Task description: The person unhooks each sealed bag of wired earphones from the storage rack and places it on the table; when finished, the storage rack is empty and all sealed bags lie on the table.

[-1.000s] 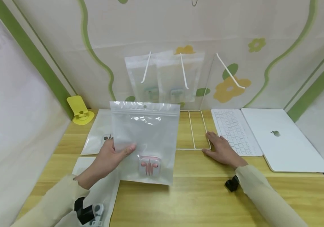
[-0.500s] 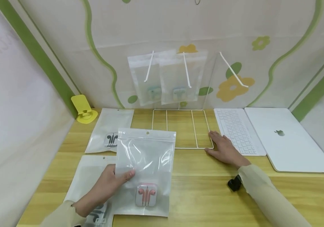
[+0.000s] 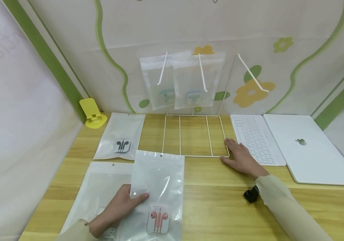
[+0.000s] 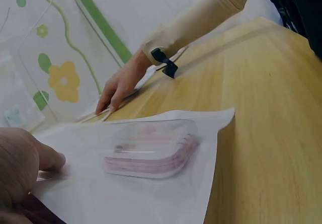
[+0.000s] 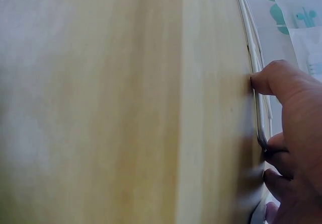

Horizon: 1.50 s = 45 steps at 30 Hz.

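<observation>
My left hand grips the left side of a white zip bag, thumb on its front and the other fingers behind. Through the film show pink earphones in a small clear case. This bag overlaps another white zip bag lying on the table; the earphones in that one are mostly hidden by my hand. My right hand holds the front right corner of a white wire display rack, its thumb at the front bar and fingers at the side bar. In the right wrist view the thumb touches the wire.
Two bags with pale green and blue earphones hang on the rack's hooks; a third hook carries nothing. A bag with black earphones lies at left behind, near a yellow phone stand. Rightward are a white keyboard and laptop.
My left hand has lowered the bag of pink earphones toward the table's front, uncovering the rack's base and the bag of black earphones. The right hand stays at the rack's corner.
</observation>
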Motion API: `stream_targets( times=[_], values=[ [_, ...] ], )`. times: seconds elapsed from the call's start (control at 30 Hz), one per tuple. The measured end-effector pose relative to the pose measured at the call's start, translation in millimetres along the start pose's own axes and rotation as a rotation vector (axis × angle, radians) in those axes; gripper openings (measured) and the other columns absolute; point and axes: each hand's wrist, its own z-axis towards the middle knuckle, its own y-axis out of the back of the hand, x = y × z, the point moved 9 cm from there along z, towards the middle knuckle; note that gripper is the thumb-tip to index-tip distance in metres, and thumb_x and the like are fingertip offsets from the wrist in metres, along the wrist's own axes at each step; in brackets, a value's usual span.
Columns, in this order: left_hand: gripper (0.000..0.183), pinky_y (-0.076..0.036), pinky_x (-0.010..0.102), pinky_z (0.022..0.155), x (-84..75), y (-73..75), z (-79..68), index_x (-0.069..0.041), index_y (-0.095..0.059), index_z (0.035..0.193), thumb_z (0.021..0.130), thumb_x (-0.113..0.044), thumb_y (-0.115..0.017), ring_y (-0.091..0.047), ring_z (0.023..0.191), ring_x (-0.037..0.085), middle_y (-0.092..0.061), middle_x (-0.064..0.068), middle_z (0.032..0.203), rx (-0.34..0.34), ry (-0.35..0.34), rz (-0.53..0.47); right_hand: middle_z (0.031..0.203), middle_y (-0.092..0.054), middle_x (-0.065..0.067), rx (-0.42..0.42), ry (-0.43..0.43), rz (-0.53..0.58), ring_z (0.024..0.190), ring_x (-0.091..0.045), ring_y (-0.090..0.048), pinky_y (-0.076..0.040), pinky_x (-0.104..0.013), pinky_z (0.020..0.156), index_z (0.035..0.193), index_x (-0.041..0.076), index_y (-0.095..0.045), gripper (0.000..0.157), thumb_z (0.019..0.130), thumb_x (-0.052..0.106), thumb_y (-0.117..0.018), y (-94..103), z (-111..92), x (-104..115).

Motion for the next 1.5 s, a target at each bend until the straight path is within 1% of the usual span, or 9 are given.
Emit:
stream_targets(
  times=[0.2, 0.33, 0.6, 0.83, 1.0, 1.13, 1.23, 1.33, 1.5],
  values=[
    [0.025, -0.048, 0.023, 0.061, -6.1, 11.9, -1.9, -0.008, -0.068, 0.090, 0.075, -0.024, -0.081, -0.055, 0.067, 0.009, -0.067, -0.001, 0.076, -0.250, -0.034, 0.352, 0.154, -0.029, -0.026, 0.009, -0.011, 0.001, 0.143, -0.045, -0.022, -0.014, -0.063, 0.115, 0.146, -0.006, -0.031, 0.077, 0.093, 0.039, -0.062, 1.3, 1, -1],
    [0.036, -0.051, 0.028, 0.065, -10.8, 13.3, -3.5, -0.007, -0.067, 0.098, 0.070, -0.021, -0.084, -0.061, 0.074, 0.011, -0.072, 0.004, 0.086, -0.338, -0.048, 0.445, 0.154, -0.029, -0.027, 0.012, -0.012, 0.003, 0.143, -0.045, -0.022, -0.014, -0.064, 0.114, 0.146, -0.007, -0.031, 0.077, 0.092, 0.039, -0.062, 0.6, 2, 0],
    [0.051, -0.054, 0.035, 0.071, -9.8, 11.6, -3.9, -0.005, -0.060, 0.114, 0.072, -0.024, -0.083, -0.067, 0.083, 0.020, -0.072, 0.008, 0.094, -0.364, -0.046, 0.472, 0.154, -0.028, -0.026, 0.033, -0.025, 0.008, 0.144, -0.044, -0.020, -0.013, -0.063, 0.115, 0.147, -0.006, -0.029, 0.078, 0.092, 0.038, -0.062, -2.7, 1, -2],
    [0.058, -0.051, 0.029, 0.069, -6.1, 10.6, -3.6, -0.001, -0.050, 0.126, 0.075, -0.015, -0.076, -0.065, 0.083, 0.014, -0.072, 0.006, 0.098, -0.358, 0.010, 0.465, 0.154, -0.028, -0.026, 0.030, -0.018, -0.001, 0.144, -0.044, -0.021, -0.014, -0.063, 0.115, 0.147, -0.006, -0.030, 0.077, 0.092, 0.038, -0.062, -2.6, 0, -1],
    [0.056, -0.046, 0.024, 0.060, -8.7, 11.9, -8.0, -0.002, -0.047, 0.127, 0.077, -0.011, -0.071, -0.060, 0.068, 0.007, -0.072, -0.001, 0.081, -0.355, 0.013, 0.500, 0.154, -0.028, -0.026, 0.029, -0.023, -0.003, 0.144, -0.044, -0.021, -0.014, -0.063, 0.115, 0.147, -0.006, -0.030, 0.077, 0.092, 0.038, -0.062, -0.7, 0, -1],
    [0.053, -0.041, 0.022, 0.053, -15.8, 12.2, -15.0, -0.003, -0.048, 0.127, 0.080, -0.014, -0.070, -0.049, 0.056, 0.006, -0.060, -0.009, 0.066, -0.347, 0.021, 0.593, 0.155, -0.028, -0.026, 0.036, -0.022, -0.003, 0.144, -0.044, -0.021, -0.013, -0.062, 0.115, 0.147, -0.006, -0.029, 0.078, 0.093, 0.039, -0.061, -0.6, 0, -1],
    [0.049, -0.038, 0.022, 0.051, -22.6, 12.5, -21.4, -0.005, -0.050, 0.126, 0.081, -0.016, -0.069, -0.044, 0.052, 0.006, -0.052, -0.010, 0.060, -0.349, 0.019, 0.689, 0.154, -0.028, -0.026, 0.032, -0.018, -0.003, 0.144, -0.045, -0.021, -0.014, -0.063, 0.115, 0.147, -0.006, -0.029, 0.077, 0.093, 0.039, -0.061, 0.2, -1, 0],
    [0.043, -0.037, 0.023, 0.051, -32.6, 12.7, -27.9, -0.005, -0.055, 0.120, 0.082, -0.016, -0.070, -0.044, 0.052, 0.006, -0.052, -0.010, 0.059, -0.368, -0.022, 0.774, 0.154, -0.029, -0.026, 0.017, -0.013, -0.003, 0.143, -0.045, -0.022, -0.015, -0.063, 0.114, 0.147, -0.006, -0.030, 0.077, 0.092, 0.038, -0.062, 2.1, -1, 0],
    [0.020, -0.041, 0.023, 0.051, -49.7, 17.3, -37.2, -0.010, -0.064, 0.096, 0.080, -0.017, -0.072, -0.049, 0.053, 0.000, -0.057, -0.013, 0.060, -0.431, -0.097, 0.857, 0.154, -0.028, -0.026, 0.019, -0.002, 0.001, 0.143, -0.045, -0.022, -0.015, -0.063, 0.114, 0.147, -0.006, -0.030, 0.077, 0.093, 0.039, -0.061, 0.0, 0, 0]
  ],
)
